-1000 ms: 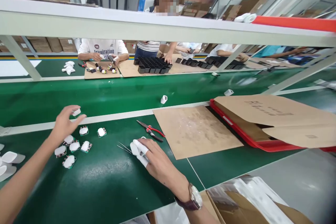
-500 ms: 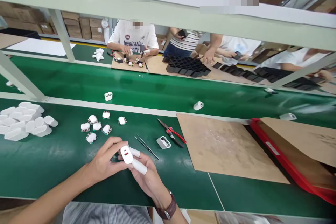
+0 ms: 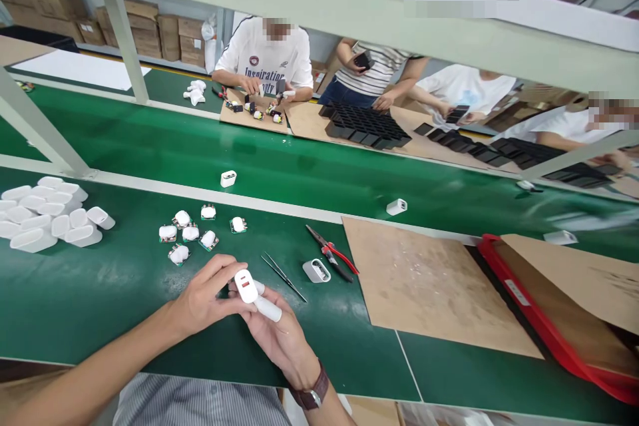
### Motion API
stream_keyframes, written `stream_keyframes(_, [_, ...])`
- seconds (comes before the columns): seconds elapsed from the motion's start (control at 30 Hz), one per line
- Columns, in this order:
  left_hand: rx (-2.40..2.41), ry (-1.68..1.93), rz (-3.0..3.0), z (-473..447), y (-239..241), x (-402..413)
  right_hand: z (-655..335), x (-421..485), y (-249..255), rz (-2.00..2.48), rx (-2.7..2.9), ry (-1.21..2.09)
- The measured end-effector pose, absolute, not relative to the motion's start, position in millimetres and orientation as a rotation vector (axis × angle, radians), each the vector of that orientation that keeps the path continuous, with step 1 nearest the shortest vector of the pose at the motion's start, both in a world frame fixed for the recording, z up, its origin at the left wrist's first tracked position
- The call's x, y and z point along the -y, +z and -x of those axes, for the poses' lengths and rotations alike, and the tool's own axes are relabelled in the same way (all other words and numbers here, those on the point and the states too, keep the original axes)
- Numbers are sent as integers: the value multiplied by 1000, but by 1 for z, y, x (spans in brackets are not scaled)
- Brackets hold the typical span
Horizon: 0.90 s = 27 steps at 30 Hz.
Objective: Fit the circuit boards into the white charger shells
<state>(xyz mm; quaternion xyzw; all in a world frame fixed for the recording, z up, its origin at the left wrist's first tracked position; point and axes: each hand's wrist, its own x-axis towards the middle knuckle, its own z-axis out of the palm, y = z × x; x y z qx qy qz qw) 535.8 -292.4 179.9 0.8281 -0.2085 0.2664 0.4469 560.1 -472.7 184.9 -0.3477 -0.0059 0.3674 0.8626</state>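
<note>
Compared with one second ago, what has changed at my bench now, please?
Your left hand came back from the green belt toward you, having let go of a white case, now on the belt. It meets your right hand, and both hold a slotted white case. The pliers and the seven circuit boards stayed in place.

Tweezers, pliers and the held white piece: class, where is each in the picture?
Tweezers (image 3: 290, 283): head view, on the shank near mid-length.
Pliers (image 3: 328, 249): head view, on the pivot between nose and handles.
Held white piece (image 3: 247, 292): head view, on the slotted end face.

L hand (image 3: 204, 296) now by R hand (image 3: 277, 336)
</note>
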Motion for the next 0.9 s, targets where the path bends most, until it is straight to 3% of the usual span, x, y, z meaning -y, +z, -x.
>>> stream_keyframes(0.9, [568, 828, -2126, -533, 181, 290, -555, 471, 178, 672, -21, 809])
